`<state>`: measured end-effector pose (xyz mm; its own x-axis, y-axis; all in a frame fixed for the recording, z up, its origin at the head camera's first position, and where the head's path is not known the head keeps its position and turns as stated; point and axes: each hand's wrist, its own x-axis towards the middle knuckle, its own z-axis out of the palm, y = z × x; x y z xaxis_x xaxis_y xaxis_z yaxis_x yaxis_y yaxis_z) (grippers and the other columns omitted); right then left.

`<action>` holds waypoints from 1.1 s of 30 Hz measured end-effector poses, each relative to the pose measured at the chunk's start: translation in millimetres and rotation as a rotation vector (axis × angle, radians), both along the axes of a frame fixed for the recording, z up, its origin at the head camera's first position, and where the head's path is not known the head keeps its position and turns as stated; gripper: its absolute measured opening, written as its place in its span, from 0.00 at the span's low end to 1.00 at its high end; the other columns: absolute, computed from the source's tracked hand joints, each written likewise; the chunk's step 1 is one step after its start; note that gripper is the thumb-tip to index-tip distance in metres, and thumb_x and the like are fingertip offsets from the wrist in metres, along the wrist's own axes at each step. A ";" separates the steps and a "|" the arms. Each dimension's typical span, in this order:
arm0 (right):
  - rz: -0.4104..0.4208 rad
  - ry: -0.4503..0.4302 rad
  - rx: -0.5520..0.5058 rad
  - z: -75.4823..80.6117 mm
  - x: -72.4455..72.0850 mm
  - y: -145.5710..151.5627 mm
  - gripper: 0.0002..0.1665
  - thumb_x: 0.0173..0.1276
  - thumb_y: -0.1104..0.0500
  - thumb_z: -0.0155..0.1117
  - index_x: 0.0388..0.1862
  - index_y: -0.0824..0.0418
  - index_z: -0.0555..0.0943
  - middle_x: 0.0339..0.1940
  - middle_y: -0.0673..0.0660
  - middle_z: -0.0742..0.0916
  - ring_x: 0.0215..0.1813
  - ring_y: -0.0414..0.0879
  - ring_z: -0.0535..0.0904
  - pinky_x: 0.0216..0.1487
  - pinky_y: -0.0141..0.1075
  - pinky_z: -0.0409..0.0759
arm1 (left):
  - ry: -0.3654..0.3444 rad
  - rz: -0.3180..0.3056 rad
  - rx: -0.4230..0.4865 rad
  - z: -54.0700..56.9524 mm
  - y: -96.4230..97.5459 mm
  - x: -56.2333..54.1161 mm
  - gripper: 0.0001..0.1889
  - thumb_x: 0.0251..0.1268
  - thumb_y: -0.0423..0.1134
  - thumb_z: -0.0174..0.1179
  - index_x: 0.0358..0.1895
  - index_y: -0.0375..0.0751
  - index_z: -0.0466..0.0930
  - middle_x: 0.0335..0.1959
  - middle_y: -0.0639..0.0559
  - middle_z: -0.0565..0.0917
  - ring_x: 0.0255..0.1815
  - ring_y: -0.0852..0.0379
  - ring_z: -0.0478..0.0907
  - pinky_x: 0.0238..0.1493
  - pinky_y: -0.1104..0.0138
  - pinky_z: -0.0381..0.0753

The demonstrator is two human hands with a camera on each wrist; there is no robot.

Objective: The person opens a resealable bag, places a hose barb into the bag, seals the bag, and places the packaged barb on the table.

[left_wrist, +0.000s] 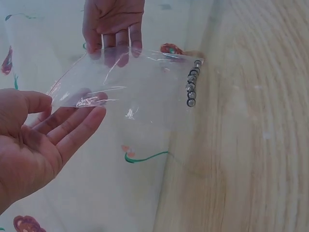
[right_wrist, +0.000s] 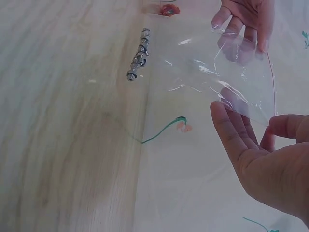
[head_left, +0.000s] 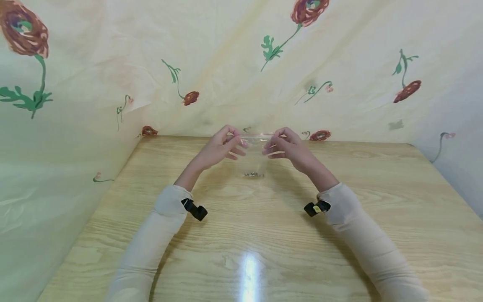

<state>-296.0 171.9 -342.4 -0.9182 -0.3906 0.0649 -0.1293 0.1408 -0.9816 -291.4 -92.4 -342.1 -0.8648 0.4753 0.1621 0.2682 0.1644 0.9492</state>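
Note:
A clear zip bag [head_left: 253,155] hangs upright between the two hands, its reddish seal line along the top. Several small metal pieces with dark rings [left_wrist: 191,87] lie in a row at the bag's bottom; in the right wrist view these metal pieces [right_wrist: 138,55] look like little screws or fittings. My left hand [head_left: 220,147] pinches one top corner with thumb and forefinger, the other fingers stretched along the side. The opposite top corner is pinched by my right hand [head_left: 290,149] in the same way.
A light wood-grain table [head_left: 234,222] spreads under both arms. Behind it and at the left hangs a pale flowered cloth [head_left: 226,63]. Each sleeved wrist carries a black camera mount, the left mount [head_left: 195,209] and the right mount [head_left: 316,208].

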 end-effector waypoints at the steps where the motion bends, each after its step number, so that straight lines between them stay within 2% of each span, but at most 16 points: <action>1: 0.005 -0.008 0.002 0.1 2.5 1.4 0.08 0.83 0.54 0.47 0.48 0.58 0.66 0.44 0.57 0.86 0.46 0.46 0.89 0.51 0.39 0.86 | 0.000 -0.010 -0.003 -0.1 0.4 2.5 0.08 0.83 0.40 0.45 0.53 0.39 0.64 0.54 0.30 0.84 0.51 0.38 0.87 0.50 0.49 0.86; 4: 0.024 -0.022 0.013 0.5 10.6 5.4 0.07 0.83 0.56 0.48 0.48 0.59 0.67 0.44 0.57 0.86 0.46 0.47 0.89 0.51 0.41 0.86 | -0.017 -0.046 0.005 -2.3 1.0 8.4 0.07 0.83 0.38 0.44 0.52 0.38 0.63 0.54 0.31 0.85 0.51 0.38 0.87 0.49 0.51 0.87; 10: 0.070 -0.036 0.050 -0.1 26.5 13.3 0.09 0.83 0.56 0.47 0.49 0.63 0.66 0.45 0.60 0.86 0.46 0.48 0.88 0.54 0.48 0.85 | -0.069 -0.102 -0.001 -6.1 2.3 22.1 0.10 0.84 0.40 0.43 0.54 0.36 0.62 0.54 0.31 0.85 0.48 0.38 0.88 0.49 0.47 0.86; 17: 0.096 -0.070 0.085 2.1 52.5 21.8 0.10 0.84 0.57 0.45 0.50 0.64 0.65 0.44 0.59 0.85 0.45 0.46 0.88 0.52 0.48 0.86 | -0.122 -0.132 -0.012 -6.5 6.1 42.9 0.09 0.84 0.40 0.43 0.54 0.39 0.62 0.53 0.31 0.85 0.45 0.38 0.89 0.47 0.46 0.86; 21: 0.106 -0.078 0.095 3.0 64.6 23.8 0.10 0.84 0.57 0.45 0.50 0.65 0.65 0.44 0.59 0.85 0.45 0.47 0.88 0.51 0.48 0.86 | -0.133 -0.164 -0.010 -6.6 5.7 51.7 0.10 0.84 0.40 0.42 0.54 0.35 0.61 0.53 0.30 0.84 0.43 0.39 0.89 0.46 0.47 0.86; 27: 0.110 -0.096 0.096 0.1 71.4 24.2 0.10 0.84 0.59 0.44 0.50 0.67 0.65 0.42 0.58 0.86 0.44 0.47 0.88 0.49 0.46 0.87 | -0.163 -0.196 -0.013 -10.0 5.3 55.8 0.11 0.84 0.38 0.41 0.56 0.32 0.59 0.54 0.28 0.83 0.44 0.42 0.90 0.46 0.48 0.87; 33: 0.097 -0.095 0.093 -4.9 69.2 25.1 0.10 0.84 0.59 0.44 0.50 0.67 0.64 0.41 0.58 0.85 0.43 0.45 0.87 0.48 0.41 0.86 | -0.192 -0.201 0.010 -15.3 4.2 51.4 0.13 0.84 0.37 0.41 0.62 0.34 0.60 0.56 0.24 0.81 0.52 0.30 0.84 0.49 0.49 0.86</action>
<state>-226.8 197.0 -347.3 -0.8761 -0.4783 -0.0606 -0.0541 0.2226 -0.9734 -239.9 -88.2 -357.4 -0.7687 0.6395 0.0098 0.1095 0.1166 0.9871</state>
